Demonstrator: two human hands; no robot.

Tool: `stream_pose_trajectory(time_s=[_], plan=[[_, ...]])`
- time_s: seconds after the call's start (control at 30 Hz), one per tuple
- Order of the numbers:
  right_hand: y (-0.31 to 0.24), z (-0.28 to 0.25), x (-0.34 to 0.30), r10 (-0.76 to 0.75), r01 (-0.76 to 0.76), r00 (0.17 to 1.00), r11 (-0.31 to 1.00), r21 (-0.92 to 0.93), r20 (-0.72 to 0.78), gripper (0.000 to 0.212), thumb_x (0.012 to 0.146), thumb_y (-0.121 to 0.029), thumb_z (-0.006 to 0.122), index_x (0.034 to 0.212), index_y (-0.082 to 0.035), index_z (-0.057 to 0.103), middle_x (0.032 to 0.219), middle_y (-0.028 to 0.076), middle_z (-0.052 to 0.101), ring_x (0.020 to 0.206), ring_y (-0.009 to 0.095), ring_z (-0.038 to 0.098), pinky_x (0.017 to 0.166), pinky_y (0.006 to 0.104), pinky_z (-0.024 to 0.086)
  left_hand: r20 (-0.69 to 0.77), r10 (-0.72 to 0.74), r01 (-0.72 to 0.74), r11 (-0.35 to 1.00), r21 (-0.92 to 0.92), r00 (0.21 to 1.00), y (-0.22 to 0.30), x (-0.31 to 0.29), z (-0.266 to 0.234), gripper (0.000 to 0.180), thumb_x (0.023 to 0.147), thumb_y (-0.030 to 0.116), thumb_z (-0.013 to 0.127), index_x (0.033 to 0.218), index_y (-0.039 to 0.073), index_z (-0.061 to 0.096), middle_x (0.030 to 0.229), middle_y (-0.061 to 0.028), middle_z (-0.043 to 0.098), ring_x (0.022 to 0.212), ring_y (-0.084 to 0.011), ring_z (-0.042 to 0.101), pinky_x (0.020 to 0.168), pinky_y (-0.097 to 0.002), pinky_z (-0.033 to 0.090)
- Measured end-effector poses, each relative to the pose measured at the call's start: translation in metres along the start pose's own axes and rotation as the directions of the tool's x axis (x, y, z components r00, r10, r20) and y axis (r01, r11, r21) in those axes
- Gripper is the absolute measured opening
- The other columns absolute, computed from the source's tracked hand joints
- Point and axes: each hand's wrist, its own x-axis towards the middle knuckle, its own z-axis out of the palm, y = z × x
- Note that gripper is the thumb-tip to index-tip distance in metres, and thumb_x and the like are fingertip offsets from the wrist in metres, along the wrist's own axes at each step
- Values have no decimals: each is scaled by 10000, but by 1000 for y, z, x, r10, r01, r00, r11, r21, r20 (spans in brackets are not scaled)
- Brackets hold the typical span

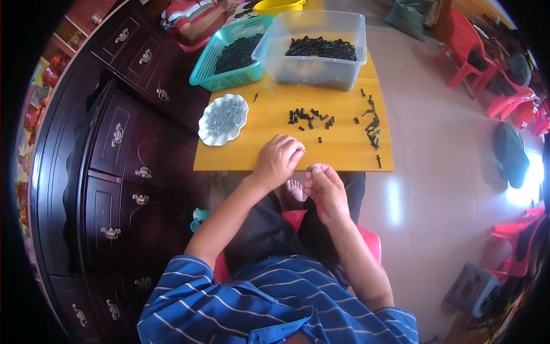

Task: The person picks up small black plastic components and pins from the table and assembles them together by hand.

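The person's left hand (pixel 279 160) is hovering at the near edge of the yellow table (pixel 238 159), its fingers bending inward and bunching narrowly together; I cannot tell whether anything is sitting between the tips. The right hand (pixel 327 192) is hanging just off that edge, palm turning up, with thumb and forefinger pinching a small dark piece (pixel 310 168); its other fingers are curling toward the palm. Beyond the hands, a loose cluster of black pieces (pixel 298 116) is lying on the tabletop, with a single black piece (pixel 319 140) resting nearer the edge. More black bits (pixel 373 123) are straggling along the table's right side. Left of the cluster, a white wavy-rimmed plate (pixel 204 127) is holding many small clear pieces (pixel 224 116). At the far end, a green basket (pixel 229 79) and a see-through bin (pixel 312 74) are standing side by side, both holding heaps of black parts. Past the basket, another person's red sleeve (pixel 184 30) is showing.
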Motion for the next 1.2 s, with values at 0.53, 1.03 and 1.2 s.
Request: stream_pose_trajectory(time_s=[0.53,1.03,1.2], plan=[[7,3,1,-89,93,995,990,-105,36,146,1045,-147,609,1130,-29,612,897,36,672,755,104,652,701,229,540,105,65,-72,995,66,992,37,-20,-44,126,842,69,726,922,57,629,884,-77,665,848,-304,647,735,-422,531],[7,11,-5,-244,256,967,908,-331,78,182,1065,-156,583,1167,-11,621,925,22,671,791,81,625,772,222,538,58,-53,61,986,-152,997,39,-28,-51,112,843,-15,712,898,29,624,790,-118,681,699,-298,681,629,-369,531],[10,8,-4,-202,229,973,903,-364,111,232,1058,-155,595,1240,-16,634,981,18,666,843,81,616,803,236,535,38,-141,146,942,-301,989,36,-30,-50,84,850,-38,703,905,7,657,807,-94,691,708,-221,683,649,-325,535]])
